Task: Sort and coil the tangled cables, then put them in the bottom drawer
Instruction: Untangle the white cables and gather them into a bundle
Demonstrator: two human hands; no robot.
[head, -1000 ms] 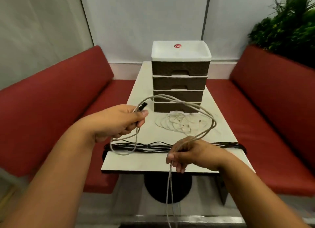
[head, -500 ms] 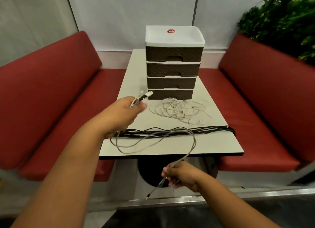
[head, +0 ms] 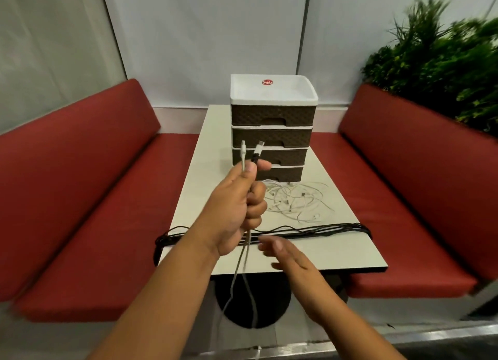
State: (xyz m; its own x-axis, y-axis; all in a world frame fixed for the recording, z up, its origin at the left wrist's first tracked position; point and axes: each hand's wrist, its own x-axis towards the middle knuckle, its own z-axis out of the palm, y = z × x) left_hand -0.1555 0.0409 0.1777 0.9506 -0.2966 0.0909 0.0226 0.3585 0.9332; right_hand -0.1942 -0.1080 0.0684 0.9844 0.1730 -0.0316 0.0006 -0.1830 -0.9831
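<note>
A booth-style seating nook, as in a café or office break area. Two red padded benches face each other across a narrow white desk on a dark pedestal base. Pale panelled walls enclose the nook, and leafy green plants rise behind the right bench.

A tall brown-and-white plastic drawer tower stands at the centre of the frame on the pale rectangular tabletop, all four drawers shut. Just below its bottom drawer, a loose tangle of thin white cables covers the approach. Lower still, a bundle of black cables stretches across the full width. A bare strip lies along the lower edge, and another up the left side of the tower. Red padded benches flank both sides.
</note>
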